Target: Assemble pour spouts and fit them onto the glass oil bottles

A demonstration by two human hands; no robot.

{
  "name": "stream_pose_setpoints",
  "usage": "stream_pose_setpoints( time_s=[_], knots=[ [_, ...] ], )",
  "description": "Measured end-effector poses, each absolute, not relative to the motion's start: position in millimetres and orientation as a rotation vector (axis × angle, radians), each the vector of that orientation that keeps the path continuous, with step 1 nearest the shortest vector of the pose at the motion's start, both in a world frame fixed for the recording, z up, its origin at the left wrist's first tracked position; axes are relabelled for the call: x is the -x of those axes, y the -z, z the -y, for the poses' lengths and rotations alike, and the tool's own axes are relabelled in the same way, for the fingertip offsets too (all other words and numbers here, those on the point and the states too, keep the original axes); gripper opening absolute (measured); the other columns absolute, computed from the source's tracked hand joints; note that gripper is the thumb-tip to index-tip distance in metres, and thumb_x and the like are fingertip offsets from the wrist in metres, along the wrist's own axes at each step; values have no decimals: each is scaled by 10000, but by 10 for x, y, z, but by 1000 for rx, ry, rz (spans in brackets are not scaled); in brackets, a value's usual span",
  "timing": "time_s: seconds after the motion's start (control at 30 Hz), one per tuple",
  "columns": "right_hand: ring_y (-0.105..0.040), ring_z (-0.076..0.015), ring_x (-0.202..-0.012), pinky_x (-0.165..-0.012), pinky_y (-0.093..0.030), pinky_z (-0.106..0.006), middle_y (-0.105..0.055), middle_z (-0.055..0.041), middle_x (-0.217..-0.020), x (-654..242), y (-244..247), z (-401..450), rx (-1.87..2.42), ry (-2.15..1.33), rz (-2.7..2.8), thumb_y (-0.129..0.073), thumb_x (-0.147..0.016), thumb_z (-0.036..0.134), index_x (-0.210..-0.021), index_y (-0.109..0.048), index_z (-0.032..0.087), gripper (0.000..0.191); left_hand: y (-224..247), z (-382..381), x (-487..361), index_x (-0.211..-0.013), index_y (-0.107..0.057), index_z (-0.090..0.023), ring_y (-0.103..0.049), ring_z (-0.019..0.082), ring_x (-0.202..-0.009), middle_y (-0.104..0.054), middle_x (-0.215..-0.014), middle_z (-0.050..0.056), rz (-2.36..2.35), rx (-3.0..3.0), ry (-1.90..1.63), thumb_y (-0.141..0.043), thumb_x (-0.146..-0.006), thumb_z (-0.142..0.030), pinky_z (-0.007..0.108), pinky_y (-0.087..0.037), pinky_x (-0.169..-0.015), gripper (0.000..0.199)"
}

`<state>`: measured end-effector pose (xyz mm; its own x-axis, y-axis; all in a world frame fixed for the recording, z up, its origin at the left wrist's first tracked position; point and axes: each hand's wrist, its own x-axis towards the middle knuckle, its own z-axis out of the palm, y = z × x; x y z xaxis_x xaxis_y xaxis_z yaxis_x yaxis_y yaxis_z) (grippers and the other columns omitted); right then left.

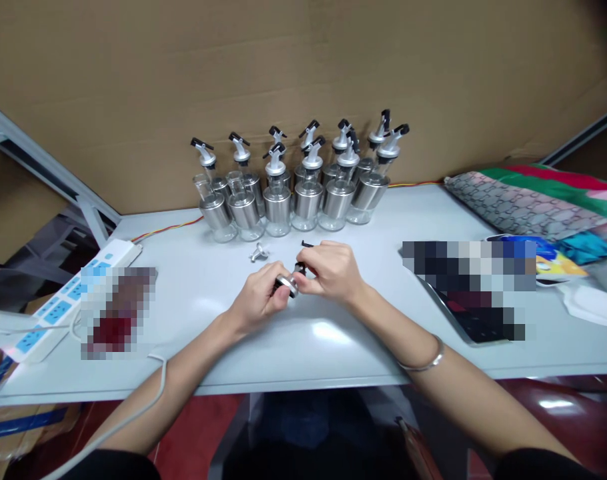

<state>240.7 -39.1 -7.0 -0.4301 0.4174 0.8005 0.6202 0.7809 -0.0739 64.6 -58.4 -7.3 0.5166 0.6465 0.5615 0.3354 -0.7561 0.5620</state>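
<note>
Over the middle of the table, my left hand (257,299) is closed around a silver-and-black pourer stopper (286,285). My right hand (329,270) meets it from the other side, thumb and fingers pinched on a small black part (300,268) at the stopper. A thin black tip (306,244) pokes out beyond the right fingers; whether it belongs to the same part is hidden. On the table just behind my left hand lies a loose silver spout piece (259,253). Glass bottles with steel sleeves (277,200) stand behind, most topped by silver-and-black pourers (275,160); two at front left have bare necks.
A white power strip (58,312) and a blurred-out phone-like object (121,313) lie at left, with a white cable (158,380) crossing my left forearm. At right are a dark tablet-like device (463,313), a colourful packet (548,260) and patterned cloth (523,200). Cardboard (303,60) backs the table.
</note>
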Motion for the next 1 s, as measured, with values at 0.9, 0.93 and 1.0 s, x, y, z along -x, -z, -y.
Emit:
stream_pose_setpoints(
  time_s=[0.9,0.93,1.0],
  knots=[
    [-406,-103,-366,-472,-260,-245,-486,7,-396,-2396,48,422,770,352,2297,-184,-960,548,-582,-485,177,609,100,559,-669,-660,-359,-210,-384,102,-493,-463,-535,-59,-769,-2638,-1195,-487,-767,-194,251,-389,-576,167],
    [-404,-103,-362,-472,-265,-245,-484,6,-392,-2391,45,428,773,368,2294,-184,-962,543,-583,-490,174,611,97,561,-672,-662,-360,-211,-379,103,-495,-461,-535,-59,-765,-2640,-1211,-489,-764,-193,252,-388,-573,165],
    [-402,-106,-358,-471,-269,-247,-485,2,-387,-2381,46,438,794,374,2304,-189,-962,540,-585,-499,173,610,97,561,-674,-666,-362,-212,-371,103,-494,-459,-535,-61,-762,-2641,-1231,-491,-765,-192,254,-390,-572,164]
  ],
)
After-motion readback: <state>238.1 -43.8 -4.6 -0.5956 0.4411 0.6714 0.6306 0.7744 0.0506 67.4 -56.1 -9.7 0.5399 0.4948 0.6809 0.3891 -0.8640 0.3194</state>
